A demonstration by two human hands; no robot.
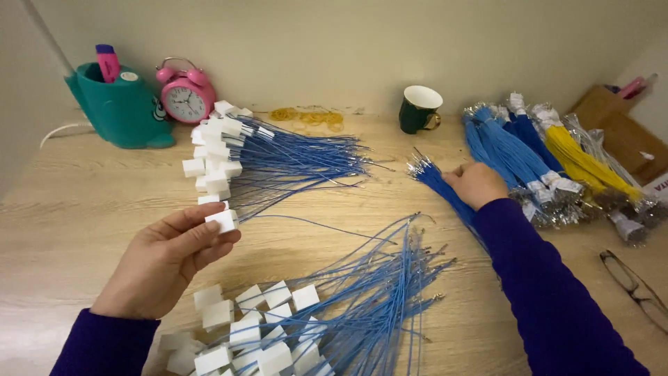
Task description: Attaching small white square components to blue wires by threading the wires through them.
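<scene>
- L hand [163,261]: fingers pinched on white tag block [224,220], its blue cord [306,224] trailing free.
- R hand [476,184]: curled onto loose blue cord bundle [435,179], grip unclear.
- Tagged piles fanned on worktop [90,202], w/in reach.

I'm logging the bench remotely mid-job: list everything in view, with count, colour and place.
Tagged wires, far pile: many, blue with white blocks, centre-left.
Tagged wires, near pile: many, same colours, bottom centre.
Loose wire bundle: one, blue, under the right hand.
Tied bundles: several, blue, yellow and clear, right.
Mug: one, dark green, back centre.
Alarm clock: one, pink, back left.
Holder: one, teal, back left.
Rubber bands: heap, yellow, back centre.
Glasses: one pair, right edge.
Table: light wood.
Left hand: pinches one white block.
Right hand: on the loose wire bundle.
</scene>
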